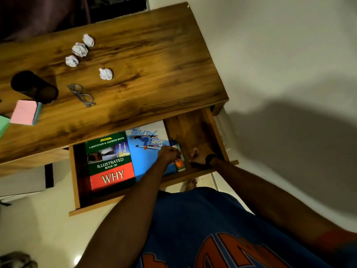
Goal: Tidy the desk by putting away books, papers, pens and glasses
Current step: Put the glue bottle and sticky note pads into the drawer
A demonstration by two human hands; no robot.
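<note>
Your left hand [168, 154] curls over the blue book [146, 161] in the open drawer [75, 171], lower centre; whether it pinches anything is unclear. Your right hand [201, 156] rests in the drawer's right compartment, grip unclear. Glasses [81, 95] lie on the desk [144, 64], upper left

Sticky notes: a pink-topped block of sticky notes [26, 112] with blue layers beneath lies at the left edge of the brown wood-grain bench [146, 60].
Green block: a pale green pad [3, 125] is cut off by the picture's left edge, just beside the pink block.
Floor: glossy cream tiled floor [44, 225] below the bench.
Wall: plain off-white wall [280, 55] along the bench's right side.
</note>
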